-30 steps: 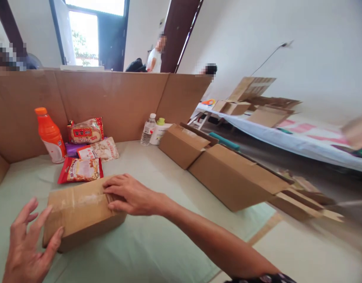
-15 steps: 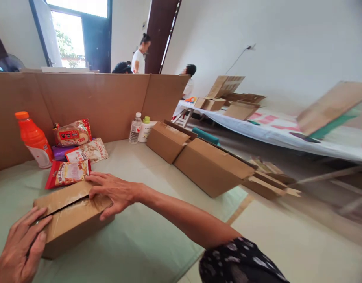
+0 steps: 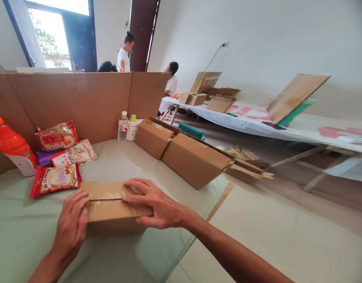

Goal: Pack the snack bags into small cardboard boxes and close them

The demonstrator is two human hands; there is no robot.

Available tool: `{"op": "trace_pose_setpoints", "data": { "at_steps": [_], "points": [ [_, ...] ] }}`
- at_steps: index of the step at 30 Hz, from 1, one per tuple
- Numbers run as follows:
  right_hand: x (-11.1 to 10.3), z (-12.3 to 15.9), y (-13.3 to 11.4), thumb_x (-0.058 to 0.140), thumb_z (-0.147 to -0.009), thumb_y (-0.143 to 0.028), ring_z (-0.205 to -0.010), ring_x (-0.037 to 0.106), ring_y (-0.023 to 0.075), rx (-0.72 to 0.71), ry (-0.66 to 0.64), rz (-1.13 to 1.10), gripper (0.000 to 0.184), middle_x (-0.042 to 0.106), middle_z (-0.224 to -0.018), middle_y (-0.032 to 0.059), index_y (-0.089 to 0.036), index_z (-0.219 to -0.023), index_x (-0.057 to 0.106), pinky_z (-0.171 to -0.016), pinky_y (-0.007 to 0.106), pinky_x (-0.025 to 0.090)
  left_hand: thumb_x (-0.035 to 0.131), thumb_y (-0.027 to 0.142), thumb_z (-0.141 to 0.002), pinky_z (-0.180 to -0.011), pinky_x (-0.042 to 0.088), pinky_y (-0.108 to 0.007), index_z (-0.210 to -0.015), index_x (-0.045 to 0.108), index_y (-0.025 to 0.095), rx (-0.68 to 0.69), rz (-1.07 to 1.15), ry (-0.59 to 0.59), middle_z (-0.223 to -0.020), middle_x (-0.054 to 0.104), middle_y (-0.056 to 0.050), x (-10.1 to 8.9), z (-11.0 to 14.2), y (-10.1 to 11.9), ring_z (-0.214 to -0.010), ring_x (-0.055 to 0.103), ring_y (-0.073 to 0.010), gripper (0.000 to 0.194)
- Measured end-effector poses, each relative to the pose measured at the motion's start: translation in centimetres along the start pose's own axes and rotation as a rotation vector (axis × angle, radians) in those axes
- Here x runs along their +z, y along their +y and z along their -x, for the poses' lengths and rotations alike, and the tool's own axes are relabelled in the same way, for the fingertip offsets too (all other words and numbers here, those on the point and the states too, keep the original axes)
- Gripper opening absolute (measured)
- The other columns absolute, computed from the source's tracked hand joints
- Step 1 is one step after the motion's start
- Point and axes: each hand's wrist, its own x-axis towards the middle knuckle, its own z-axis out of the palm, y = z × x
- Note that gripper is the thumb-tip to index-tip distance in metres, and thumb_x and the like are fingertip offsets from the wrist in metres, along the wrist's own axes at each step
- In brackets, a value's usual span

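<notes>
A small cardboard box [image 3: 110, 202] with clear tape along its top seam lies on the pale green table cover [image 3: 133, 165]. My left hand [image 3: 70, 228] presses against the box's left end, fingers on its edge. My right hand [image 3: 157, 206] lies flat on the box's right top flap, fingers spread. Both hands hold the box between them. Just behind the box lies a red snack packet [image 3: 55, 179].
Further snack bags [image 3: 73, 153] and an orange drink bottle [image 3: 14, 147] stand at the back left before a cardboard screen [image 3: 80, 102]. Two closed cartons [image 3: 187, 155], a water bottle [image 3: 122, 127] and a white tub sit right. Other people work at a far table with flat boxes.
The box has been turned and pulled nearer, its flaps now pressed flat. My left hand moved from the near corner to the left end. The view swung right.
</notes>
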Motion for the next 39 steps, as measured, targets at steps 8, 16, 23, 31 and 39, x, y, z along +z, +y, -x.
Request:
{"op": "trace_pose_setpoints", "data": {
  "at_steps": [8, 16, 23, 31, 39],
  "points": [
    [-2.8, 3.2, 9.3, 0.067, -0.085, -0.035, -0.132, 0.050, 0.0345, 0.550, 0.259, 0.276, 0.048, 0.055, -0.145, 0.0113, -0.031, -0.133, 0.068, -0.106, 0.055, 0.043, 0.041, 0.035, -0.102, -0.117, 0.041, -0.054, -0.149, 0.042, 0.020, -0.106, 0.057, -0.126, -0.154, 0.045, -0.017, 10.2, -5.9, -1.5, -0.144, 0.043, -0.0290, 0.050],
    [-4.9, -4.4, 17.5, 0.056, -0.096, -0.045, -0.131, 0.044, 0.0384, 0.909, 0.348, 0.411, 0.054, 0.052, -0.148, 0.0183, -0.020, -0.144, 0.058, -0.099, 0.054, 0.044, 0.054, 0.027, -0.090, -0.100, 0.059, -0.049, -0.129, 0.065, 0.022, -0.112, -0.037, -0.277, -0.134, 0.065, -0.014, 9.1, 4.2, -3.8, -0.122, 0.064, -0.0301, 0.041],
    [-3.5, -4.8, 14.1, 0.056, -0.096, -0.049, -0.149, 0.025, 0.0470, 0.907, 0.425, 0.474, 0.072, 0.032, -0.160, 0.0314, -0.005, -0.152, 0.043, -0.114, 0.065, 0.025, 0.056, 0.020, -0.089, -0.108, 0.055, -0.049, -0.133, 0.061, 0.024, -0.163, -0.073, -0.396, -0.150, 0.055, -0.013, 5.1, 9.6, -0.8, -0.138, 0.054, -0.0299, 0.045],
    [13.0, -0.5, 9.0, 0.048, -0.089, -0.052, -0.112, 0.068, 0.0375, 0.289, 0.126, 0.191, 0.037, 0.068, -0.131, 0.0144, -0.031, -0.102, 0.075, -0.090, 0.060, 0.054, 0.062, 0.022, -0.085, -0.111, 0.052, -0.048, -0.129, 0.064, 0.025, -0.425, -0.368, -0.239, -0.145, 0.059, -0.012, -6.5, 11.4, -2.1, -0.138, 0.054, -0.0288, 0.045],
    [19.7, -3.2, 0.1, 0.038, -0.099, -0.035, -0.134, 0.058, 0.0307, 0.143, 0.017, 0.222, 0.047, 0.060, -0.146, 0.0117, -0.023, -0.134, 0.068, -0.103, 0.052, 0.052, 0.050, 0.034, -0.096, -0.126, 0.022, -0.057, -0.146, 0.036, -0.004, -0.770, -0.724, 0.211, -0.155, 0.041, -0.024, -25.3, 7.1, -13.5, -0.150, 0.030, -0.0404, 0.064]
  ]
}}
